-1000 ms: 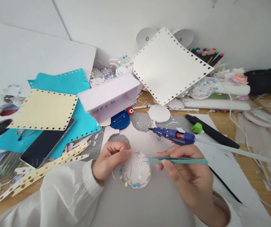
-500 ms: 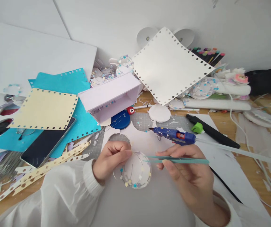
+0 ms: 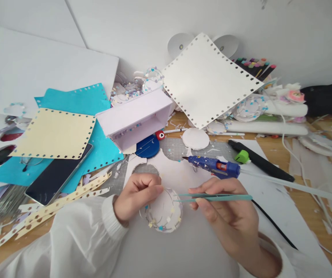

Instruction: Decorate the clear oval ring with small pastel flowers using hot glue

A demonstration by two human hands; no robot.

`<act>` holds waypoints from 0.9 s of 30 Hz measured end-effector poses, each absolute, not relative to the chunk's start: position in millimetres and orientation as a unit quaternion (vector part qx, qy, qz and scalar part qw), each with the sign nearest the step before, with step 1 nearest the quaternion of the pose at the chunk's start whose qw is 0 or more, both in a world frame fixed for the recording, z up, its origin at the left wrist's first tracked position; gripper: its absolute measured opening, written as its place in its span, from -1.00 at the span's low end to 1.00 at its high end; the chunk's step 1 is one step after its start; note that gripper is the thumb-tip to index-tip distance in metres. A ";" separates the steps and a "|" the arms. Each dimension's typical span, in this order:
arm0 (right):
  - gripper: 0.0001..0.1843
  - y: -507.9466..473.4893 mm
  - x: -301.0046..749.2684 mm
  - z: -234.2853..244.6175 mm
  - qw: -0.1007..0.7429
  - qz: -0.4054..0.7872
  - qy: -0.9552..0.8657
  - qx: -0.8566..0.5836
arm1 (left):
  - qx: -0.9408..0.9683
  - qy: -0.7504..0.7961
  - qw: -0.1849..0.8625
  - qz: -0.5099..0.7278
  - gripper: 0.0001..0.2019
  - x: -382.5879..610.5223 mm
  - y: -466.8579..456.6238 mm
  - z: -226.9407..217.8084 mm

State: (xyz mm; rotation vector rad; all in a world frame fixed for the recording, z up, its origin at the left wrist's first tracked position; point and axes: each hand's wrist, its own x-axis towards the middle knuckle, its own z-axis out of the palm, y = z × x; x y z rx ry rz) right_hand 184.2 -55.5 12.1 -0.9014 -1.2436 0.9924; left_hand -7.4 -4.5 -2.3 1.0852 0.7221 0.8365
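Between finger and thumb, my left hand [image 3: 139, 197] pinches the upper left edge of a round white disc [image 3: 161, 204]. A thin wire with small blue, cream and lilac paper stars runs round the disc's lower rim. My right hand [image 3: 226, 212] is closed on teal tweezers [image 3: 226, 197], held level and pointing left. Their tips reach the disc's right side, near the wire; whether they grip anything is too small to tell. Just beyond my right hand lies a blue hot glue gun [image 3: 210, 166], its nozzle to the left.
A lilac open box [image 3: 137, 116] stands behind my hands. To the left are a phone [image 3: 58, 175], a punched cream sheet [image 3: 56, 133] and blue sheets. A punched white sheet [image 3: 209, 83] leans at the back. Another white disc [image 3: 195, 138] lies near the glue gun; a white cable [image 3: 302, 173] hangs at right.
The disc has shifted and turned slightly to the left in my left hand. My right hand and the tweezers have moved a little left and slightly down.
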 end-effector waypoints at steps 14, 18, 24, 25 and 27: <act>-0.54 -60.1 189.6 7.1 0.544 0.347 -0.676 -0.357 | 0.596 0.343 0.651 0.322 -0.58 -6.5 -5.9 2.1; -0.57 -56.3 192.3 9.1 0.491 0.269 -0.762 -0.325 | 0.641 0.352 0.607 0.312 -0.60 -3.8 -7.3 4.8; -0.79 -53.9 199.6 13.9 0.470 0.021 -0.850 -0.237 | 0.634 0.370 0.603 0.311 -0.60 -3.5 -6.9 2.5; -0.78 -54.8 200.9 15.5 0.491 0.026 -0.838 -0.234 | 0.620 0.373 0.617 0.311 -0.60 -4.2 -6.8 2.1; -0.72 -56.7 202.7 18.8 0.533 0.130 -0.785 -0.289 | 0.596 0.366 0.642 0.315 -0.58 -6.1 -6.5 1.7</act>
